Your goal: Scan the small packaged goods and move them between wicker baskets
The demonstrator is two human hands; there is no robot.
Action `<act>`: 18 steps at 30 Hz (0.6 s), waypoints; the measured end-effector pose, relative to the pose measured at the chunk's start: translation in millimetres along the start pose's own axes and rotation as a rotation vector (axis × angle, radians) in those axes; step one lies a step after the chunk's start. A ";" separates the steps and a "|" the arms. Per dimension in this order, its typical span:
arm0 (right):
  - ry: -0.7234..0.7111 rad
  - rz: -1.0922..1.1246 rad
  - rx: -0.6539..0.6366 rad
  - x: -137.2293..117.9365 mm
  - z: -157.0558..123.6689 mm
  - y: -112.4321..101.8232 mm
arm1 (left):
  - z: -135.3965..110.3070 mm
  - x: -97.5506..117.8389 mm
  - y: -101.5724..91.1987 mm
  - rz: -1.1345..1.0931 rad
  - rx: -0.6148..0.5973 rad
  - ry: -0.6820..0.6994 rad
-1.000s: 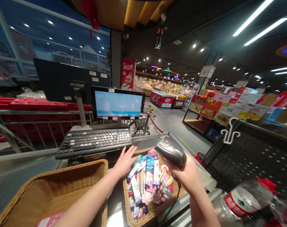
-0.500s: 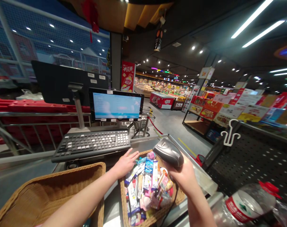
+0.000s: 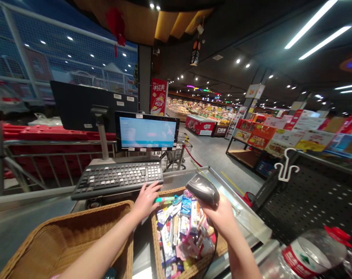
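Observation:
My left hand [image 3: 145, 199] hovers at the far left rim of a wicker basket [image 3: 220, 246] heaped with several small packets and tubes [image 3: 181, 228]. Its fingers are closed on a slim teal tube [image 3: 165, 199], which sticks out to the right over the heap. My right hand [image 3: 219, 217] is wrapped round the handle of a grey barcode scanner [image 3: 203, 189], held above the basket's far right side with its head pointing left. The scanner's black cable [image 3: 212, 252] trails down over the basket's edge.
A second wicker basket [image 3: 77, 232] stands at the left. A black keyboard [image 3: 119, 178] and a lit monitor [image 3: 146, 131] stand just beyond the hands. A plastic bottle with a red cap [image 3: 312, 252] lies at the lower right. Store shelves [image 3: 280, 135] and an aisle stretch behind.
My left hand went from lying spread on the packets to closing on the teal tube and lifting it at the basket's rim. The scanner hand dropped slightly.

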State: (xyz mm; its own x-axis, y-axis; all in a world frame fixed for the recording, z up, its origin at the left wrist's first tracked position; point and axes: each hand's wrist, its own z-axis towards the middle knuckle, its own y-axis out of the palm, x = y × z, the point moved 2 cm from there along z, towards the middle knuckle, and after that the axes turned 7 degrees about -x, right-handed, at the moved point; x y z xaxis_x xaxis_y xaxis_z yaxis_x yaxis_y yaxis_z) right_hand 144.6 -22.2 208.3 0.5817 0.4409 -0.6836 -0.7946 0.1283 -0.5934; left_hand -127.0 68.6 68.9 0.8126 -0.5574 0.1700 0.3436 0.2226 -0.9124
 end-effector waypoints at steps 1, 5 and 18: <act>-0.001 0.008 0.001 -0.6 0.2 1.6 | -2.8 1.3 -3.4 -0.006 0.007 0.019; 0.000 0.055 -0.001 -6.2 2.4 7.5 | -13.3 16.3 -1.1 -0.021 -0.015 0.060; 0.016 0.063 -0.008 -13.9 -3.7 6.3 | -11.4 20.0 21.0 -0.100 -0.319 -0.330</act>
State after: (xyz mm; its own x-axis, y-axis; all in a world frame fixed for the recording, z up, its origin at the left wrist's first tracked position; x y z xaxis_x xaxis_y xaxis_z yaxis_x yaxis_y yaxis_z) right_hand 132.1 -30.8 212.5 0.5332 0.4332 -0.7267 -0.8285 0.0937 -0.5521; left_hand -108.8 53.0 48.9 0.9067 -0.2682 0.3254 0.3081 -0.1056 -0.9455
